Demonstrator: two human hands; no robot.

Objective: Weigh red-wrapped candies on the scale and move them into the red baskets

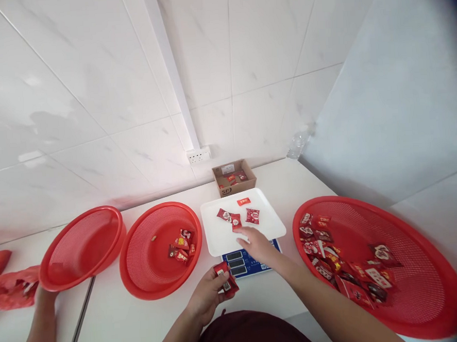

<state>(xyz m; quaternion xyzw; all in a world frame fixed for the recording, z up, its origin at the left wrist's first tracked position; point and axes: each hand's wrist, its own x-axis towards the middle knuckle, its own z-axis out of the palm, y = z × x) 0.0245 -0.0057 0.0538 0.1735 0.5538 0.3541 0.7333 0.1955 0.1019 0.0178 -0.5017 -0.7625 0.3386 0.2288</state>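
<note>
My left hand [210, 294] is closed around dark red snack packets [226, 280] in front of the scale [250, 261]. Over the near part of the white weighing tray [217, 239], my right hand [255, 244] reaches with its fingers apart, a fingertip close to a small red packet [235, 221]. Beside that packet lies another red one [224, 215]. A square red packet [252, 216] rests to the right, and an orange-red packet [243, 201] lies near the tray's back edge.
Red baskets [163, 292] [374, 208] flank the scale, both holding packets. Another red basket [111, 250] stands farther left, by another person's hand [46, 298] and a red bag [11, 292]. Behind the tray are a cardboard box [235, 190] and a clear plastic item [297, 144].
</note>
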